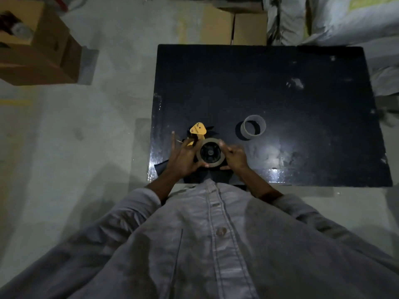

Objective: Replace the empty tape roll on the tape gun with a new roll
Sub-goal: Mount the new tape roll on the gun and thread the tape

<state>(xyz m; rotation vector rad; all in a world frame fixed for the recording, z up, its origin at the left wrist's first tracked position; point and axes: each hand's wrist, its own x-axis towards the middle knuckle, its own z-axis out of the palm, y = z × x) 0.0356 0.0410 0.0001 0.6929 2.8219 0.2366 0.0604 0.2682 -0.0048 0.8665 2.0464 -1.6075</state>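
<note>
Both hands close around the brown tape roll [210,152] seated on the yellow tape gun [197,131]: the left hand [183,157] cups its left side, the right hand [236,157] pinches its right edge. They hold it over the near edge of the black worktop [302,104]. The empty cardboard core [253,127] stands just beyond, to the right.

Pale grey concrete floor [64,137], dimly lit. Glossy black rectangular table [280,93] scuffed white toward its right edge (glare near the front edge). Open brown cardboard box [38,55] far left; flat brown cartons [233,26] and pale woven sacks [328,18] behind the rear edge.
</note>
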